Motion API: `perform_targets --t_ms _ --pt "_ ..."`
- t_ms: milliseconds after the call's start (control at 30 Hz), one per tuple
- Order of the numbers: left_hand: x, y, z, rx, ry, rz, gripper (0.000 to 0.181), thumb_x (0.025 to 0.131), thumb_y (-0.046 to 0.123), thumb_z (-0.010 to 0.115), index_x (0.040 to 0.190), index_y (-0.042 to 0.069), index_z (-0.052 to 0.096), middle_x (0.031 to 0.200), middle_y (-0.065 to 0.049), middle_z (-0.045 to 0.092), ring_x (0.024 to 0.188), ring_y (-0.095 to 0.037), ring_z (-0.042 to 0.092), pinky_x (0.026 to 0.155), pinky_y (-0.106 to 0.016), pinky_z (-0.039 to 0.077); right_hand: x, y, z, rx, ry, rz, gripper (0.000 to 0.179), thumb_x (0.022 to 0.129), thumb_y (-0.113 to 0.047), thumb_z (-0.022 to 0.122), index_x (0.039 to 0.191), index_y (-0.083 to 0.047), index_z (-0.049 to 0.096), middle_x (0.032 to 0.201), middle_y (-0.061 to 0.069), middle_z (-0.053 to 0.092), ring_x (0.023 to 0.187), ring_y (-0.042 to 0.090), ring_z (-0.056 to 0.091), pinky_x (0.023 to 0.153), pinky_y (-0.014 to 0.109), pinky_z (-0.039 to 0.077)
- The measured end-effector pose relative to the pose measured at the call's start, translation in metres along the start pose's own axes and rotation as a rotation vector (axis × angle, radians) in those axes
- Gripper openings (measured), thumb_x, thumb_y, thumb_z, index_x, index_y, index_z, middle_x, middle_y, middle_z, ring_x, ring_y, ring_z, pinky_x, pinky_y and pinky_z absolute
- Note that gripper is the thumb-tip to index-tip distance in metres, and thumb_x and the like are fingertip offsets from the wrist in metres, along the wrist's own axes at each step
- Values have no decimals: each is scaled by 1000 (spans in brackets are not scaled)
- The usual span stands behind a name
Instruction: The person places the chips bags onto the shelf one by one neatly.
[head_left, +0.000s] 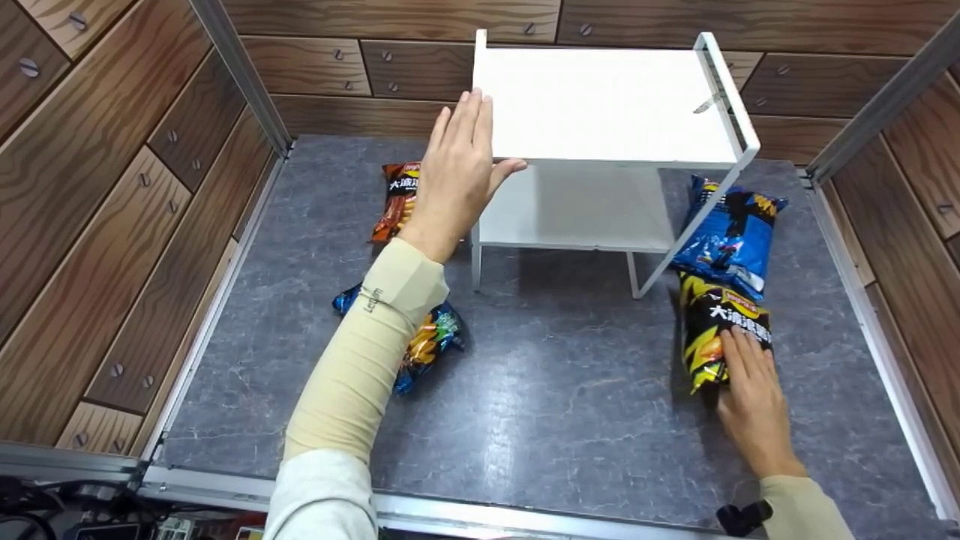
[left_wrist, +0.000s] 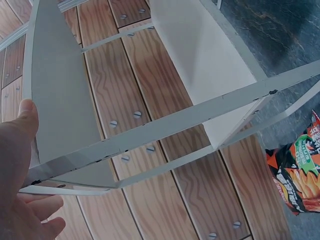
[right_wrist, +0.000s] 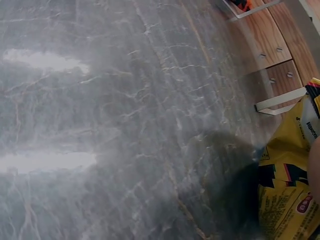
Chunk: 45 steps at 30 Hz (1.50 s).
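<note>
My left hand (head_left: 459,161) lies on the upper left corner of a white two-shelf rack (head_left: 600,105). Its fingers stretch straight along the side rail, and the thumb points out over the top shelf's front edge. In the left wrist view the thumb and fingertips show on either side of the rail (left_wrist: 150,131). At the right, my right hand (head_left: 756,401) grips a yellow-and-black chip bag (head_left: 705,330), fingers over its printed front. The right wrist view shows the bag's yellow back (right_wrist: 287,210), with part of the hand against it at the frame's edge.
A blue chip bag (head_left: 731,236) lies beside the rack's right legs, just behind the yellow one. Left of the rack are a red-orange chip bag (head_left: 394,199) and a dark blue one (head_left: 431,341), both partly behind my left arm. Wood-patterned walls (head_left: 135,225) enclose the grey floor (head_left: 525,420).
</note>
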<state>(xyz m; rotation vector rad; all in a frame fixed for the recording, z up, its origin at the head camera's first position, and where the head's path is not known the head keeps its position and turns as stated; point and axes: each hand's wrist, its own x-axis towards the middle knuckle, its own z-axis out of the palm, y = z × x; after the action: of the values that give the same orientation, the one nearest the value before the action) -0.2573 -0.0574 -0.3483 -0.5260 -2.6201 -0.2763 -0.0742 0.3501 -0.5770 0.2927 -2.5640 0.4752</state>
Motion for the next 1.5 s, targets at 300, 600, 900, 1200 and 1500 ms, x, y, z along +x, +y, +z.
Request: perform_targets --t_ms 300,600,900,1200,1500 --pt "0 -1 1 -1 22 0 85 97 59 43 152 -5 30 160 -20 32 151 -29 29 127 -40 17 12 -5 -12 12 60 -2 81 68 21 55 146 1 46 147 27 47 135 51 43 121 55 24" --pt "0 1 1 -12 13 -2 84 97 56 46 152 -5 30 160 -20 31 151 -29 28 127 -40 17 31 -8 -30 32 73 34 85 65 24 55 146 1 45 149 26 45 137 49 42 123 51 24" --pt "1 1 2 -22 5 0 84 97 56 46 153 -5 29 161 -20 30 151 -29 27 127 -40 17 59 -12 -55 45 123 38 82 67 24 50 145 -1 47 149 25 46 140 46 40 124 48 23" --pt "0 -1 3 -35 9 -1 84 97 56 46 153 -5 29 160 -20 30 151 -29 27 127 -40 17 94 -14 -83 42 181 17 80 67 22 45 144 -1 48 150 23 46 141 42 40 124 49 23" --pt "0 0 1 -43 -11 -9 85 97 56 44 153 -4 27 161 -20 28 152 -29 25 127 -39 15 128 -18 -110 -6 202 24 75 68 19 45 140 0 52 148 22 48 141 42 41 124 47 23"
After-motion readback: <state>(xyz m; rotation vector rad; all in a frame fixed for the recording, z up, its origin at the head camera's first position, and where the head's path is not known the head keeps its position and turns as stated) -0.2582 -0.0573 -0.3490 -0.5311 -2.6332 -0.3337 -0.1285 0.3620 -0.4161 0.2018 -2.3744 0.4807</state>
